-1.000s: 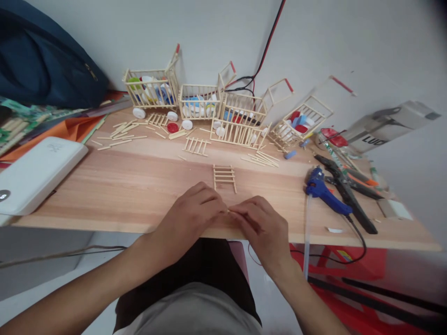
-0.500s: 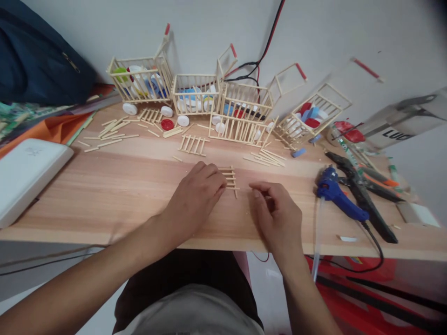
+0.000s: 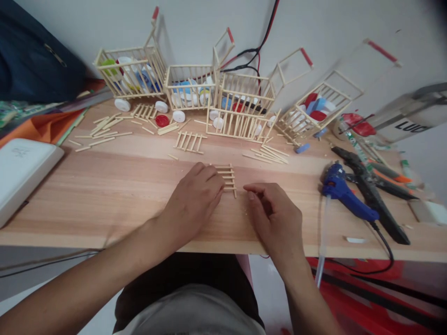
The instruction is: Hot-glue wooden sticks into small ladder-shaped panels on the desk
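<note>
A small ladder-like frame of thin wooden sticks [image 3: 228, 178] lies flat on the table between my hands. My left hand [image 3: 195, 197] is closed over its left part, fingers bent and hiding that side and whatever is pinched there. Several rungs and the right rail show past the fingertips. Just right of the frame, apart from it, is my right hand [image 3: 277, 211], its fingers curled and thumb close to the index finger. Nothing shows between those fingertips. Behind the frame lies a similar stick frame [image 3: 190, 142], with a pile of loose sticks [image 3: 268, 154] to its right.
Miniature stick shopping carts, including one cart [image 3: 190, 88] filled with plastic caps, line the wall. A blue glue gun [image 3: 349, 193] and black-handled tool [image 3: 370, 195] lie right. At left are a white box-shaped object [image 3: 28, 174], more loose sticks [image 3: 104, 130] and a dark bag [image 3: 35, 56].
The camera view has shifted slightly. My right hand is a little closer to the frame. A lower stick that jutted past the right rail now ends near it. My left hand stays on the frame.
</note>
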`<action>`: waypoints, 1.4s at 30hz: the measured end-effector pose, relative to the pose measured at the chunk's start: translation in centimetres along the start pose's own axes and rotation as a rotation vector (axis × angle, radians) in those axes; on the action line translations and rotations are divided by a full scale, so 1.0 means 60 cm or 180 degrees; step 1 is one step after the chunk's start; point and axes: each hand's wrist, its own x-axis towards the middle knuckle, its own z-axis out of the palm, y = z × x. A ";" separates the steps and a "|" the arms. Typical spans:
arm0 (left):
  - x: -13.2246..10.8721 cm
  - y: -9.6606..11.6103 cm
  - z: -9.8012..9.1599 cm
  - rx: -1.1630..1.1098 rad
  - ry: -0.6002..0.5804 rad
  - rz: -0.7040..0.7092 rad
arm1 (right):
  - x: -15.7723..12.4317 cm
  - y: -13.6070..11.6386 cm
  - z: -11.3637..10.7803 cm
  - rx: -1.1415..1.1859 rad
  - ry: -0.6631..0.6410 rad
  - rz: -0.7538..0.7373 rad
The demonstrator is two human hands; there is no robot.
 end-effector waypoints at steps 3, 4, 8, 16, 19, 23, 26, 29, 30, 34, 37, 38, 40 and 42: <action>0.001 0.000 0.001 0.0079 0.0022 0.0009 | 0.000 0.001 0.000 0.0009 0.0013 -0.0010; 0.002 0.001 0.001 0.0105 0.0031 0.0020 | 0.000 0.001 0.001 0.0015 0.0017 -0.0020; 0.002 0.003 0.001 0.0214 0.0052 0.0091 | 0.000 0.002 0.003 0.0042 -0.0023 -0.0066; 0.004 0.005 0.000 0.0324 0.0006 0.0079 | -0.001 0.000 0.001 0.0092 -0.0115 -0.0185; 0.005 0.005 -0.001 0.0378 -0.0022 0.0112 | -0.001 0.001 0.001 0.0089 -0.0145 -0.0184; 0.005 0.007 -0.002 0.0426 -0.0037 0.0148 | -0.001 0.002 0.004 0.0071 -0.0213 -0.0157; 0.005 0.009 -0.003 0.0470 0.0002 0.0200 | -0.003 0.003 0.005 0.0049 -0.0249 -0.0151; 0.006 0.009 -0.003 0.0510 0.0049 0.0248 | -0.005 0.003 0.005 0.0006 -0.0269 -0.0172; 0.007 0.009 -0.003 0.0522 0.0063 0.0259 | -0.005 0.003 0.005 0.0003 -0.0270 -0.0185; 0.006 0.009 -0.001 0.0538 0.0038 0.0233 | -0.006 0.003 0.005 0.0006 -0.0300 -0.0229; 0.006 0.009 -0.001 0.0526 0.0025 0.0209 | -0.006 0.002 0.007 -0.0074 -0.0337 -0.0333; 0.005 0.009 -0.001 0.0531 0.0032 0.0226 | -0.005 0.002 0.007 -0.0110 -0.0339 -0.0379; 0.006 0.010 -0.002 0.0539 0.0050 0.0254 | -0.005 0.003 0.009 -0.0185 -0.0341 -0.0441; 0.006 0.010 -0.003 0.0526 0.0050 0.0237 | -0.005 0.003 0.009 -0.0261 -0.0325 -0.0475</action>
